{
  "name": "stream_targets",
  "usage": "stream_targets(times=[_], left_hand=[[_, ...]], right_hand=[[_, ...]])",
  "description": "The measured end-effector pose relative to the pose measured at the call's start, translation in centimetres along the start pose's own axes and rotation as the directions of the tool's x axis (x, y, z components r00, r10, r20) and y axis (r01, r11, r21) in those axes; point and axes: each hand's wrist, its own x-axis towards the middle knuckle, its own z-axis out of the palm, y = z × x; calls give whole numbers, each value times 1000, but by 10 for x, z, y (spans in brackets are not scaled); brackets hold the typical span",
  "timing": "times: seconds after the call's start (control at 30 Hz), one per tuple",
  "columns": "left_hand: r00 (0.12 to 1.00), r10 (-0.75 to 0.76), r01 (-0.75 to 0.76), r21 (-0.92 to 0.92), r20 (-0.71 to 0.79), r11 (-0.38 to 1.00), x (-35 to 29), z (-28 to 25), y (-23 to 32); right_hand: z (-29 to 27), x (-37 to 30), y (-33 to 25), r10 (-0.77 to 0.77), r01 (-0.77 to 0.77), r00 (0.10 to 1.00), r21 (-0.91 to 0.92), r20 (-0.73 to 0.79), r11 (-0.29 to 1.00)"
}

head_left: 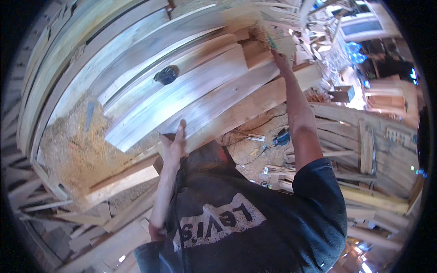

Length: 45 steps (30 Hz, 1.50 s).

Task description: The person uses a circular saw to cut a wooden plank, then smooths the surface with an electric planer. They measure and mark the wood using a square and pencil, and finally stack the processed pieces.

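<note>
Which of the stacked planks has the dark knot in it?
The pale plank lying on top of the stack, whose near end the left hand touches. Its dark knot sits near its far edge; the neighbouring planks show none.

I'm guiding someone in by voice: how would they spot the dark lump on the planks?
Start at the stack of pale planks that fills the upper left of the view. On the broad whitish plank whose near end the left hand touches, look about halfway along its upper edge. The dark lump sits there, small, blackish-blue and rounded, the only dark thing on the light wood.
</note>
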Motion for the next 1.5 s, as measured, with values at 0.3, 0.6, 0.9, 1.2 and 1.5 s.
stream_targets(times=[0.3, 0.6, 0.9, 1.2, 1.5], left_hand=[[879, -137, -54, -379, -457, 924, 29, -4, -35], [755, 178, -185, 57, -631, 981, 34, -210, 9], [913, 236, -299, -152, -332, 942, 65, -206, -9], [898, 271, -335, -137, -348, 932, 72, -211, 3], [746, 351, -368, 90, -566, 926, 11, -165, 53]], right_hand=[[3, 6, 4, 26, -29, 999, -58, -47, 998], [3, -177, -186, -659, 692, 708, 436, -255, 575], [63, -240, -308, -955, 892, 201, 362, 216, 270], [-35, -127, -150, -270, -50, 936, 846, 224, 531], [6, -160, -122, -350, 229, 916, 461, 195, 857]])
